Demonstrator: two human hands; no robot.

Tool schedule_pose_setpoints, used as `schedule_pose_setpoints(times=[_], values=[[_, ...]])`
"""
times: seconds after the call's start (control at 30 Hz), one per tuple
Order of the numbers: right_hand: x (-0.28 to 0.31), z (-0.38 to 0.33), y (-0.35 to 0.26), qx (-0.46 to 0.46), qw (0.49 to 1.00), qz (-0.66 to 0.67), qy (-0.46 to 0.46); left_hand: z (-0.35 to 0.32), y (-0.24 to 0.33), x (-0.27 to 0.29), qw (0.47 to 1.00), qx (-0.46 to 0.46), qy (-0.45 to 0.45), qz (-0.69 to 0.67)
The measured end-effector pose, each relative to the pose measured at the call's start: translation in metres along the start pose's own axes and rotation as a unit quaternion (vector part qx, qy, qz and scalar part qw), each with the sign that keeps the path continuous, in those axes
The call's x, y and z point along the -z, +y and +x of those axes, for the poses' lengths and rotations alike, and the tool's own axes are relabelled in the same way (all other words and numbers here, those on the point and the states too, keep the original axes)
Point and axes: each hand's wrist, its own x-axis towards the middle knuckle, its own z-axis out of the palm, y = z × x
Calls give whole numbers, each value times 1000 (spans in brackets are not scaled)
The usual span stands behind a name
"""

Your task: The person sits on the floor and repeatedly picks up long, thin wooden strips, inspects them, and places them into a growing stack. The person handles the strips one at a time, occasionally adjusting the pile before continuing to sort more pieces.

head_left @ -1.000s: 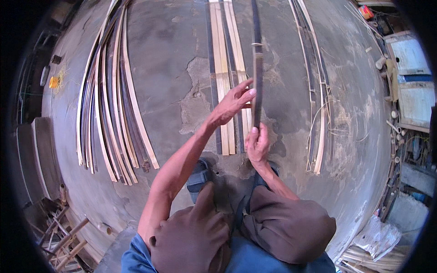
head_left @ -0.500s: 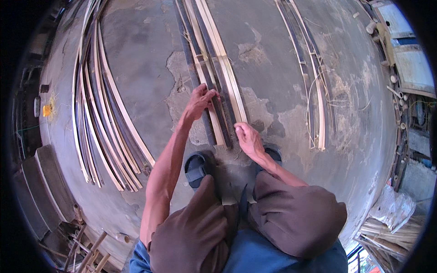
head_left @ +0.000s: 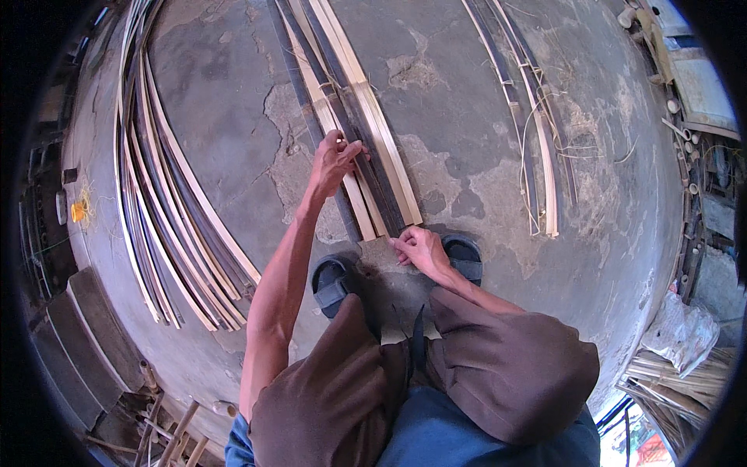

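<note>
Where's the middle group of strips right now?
Head view, upper middle, slightly left: the middle strips lie on the floor, near ends by the sandals, left hand over them, right hand beside those ends.

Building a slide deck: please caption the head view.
Hands at long pale and dark strips laid lengthwise on a patchy floor.

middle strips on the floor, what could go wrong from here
The middle strips lie side by side at the left hand, so a sideways push might knock them out of line. Their narrow edges could scratch the bare right hand, which is close to their lower ends. The left sandal is also near those ends, so a small step might nudge them.
</note>
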Motion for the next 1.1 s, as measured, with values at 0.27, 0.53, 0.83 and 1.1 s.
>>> schedule_pose_setpoints(times=[0.27, 0.53, 0.83, 1.1], values=[[-9, 6, 28, 42, 989, 140, 36, -2, 9, 1, 999, -16, -30, -20], [-12, 7, 24, 44, 992, 108, 48, 0, 9, -6, 999, -20, 2, -30], [-12, 6, 21, 53, 991, 109, 54, 1, 6, -12, 998, -29, 50, 29], [-3, -8, 12, 39, 990, 131, 45, -6, 22, -14, 1000, -16, 10, -22]])
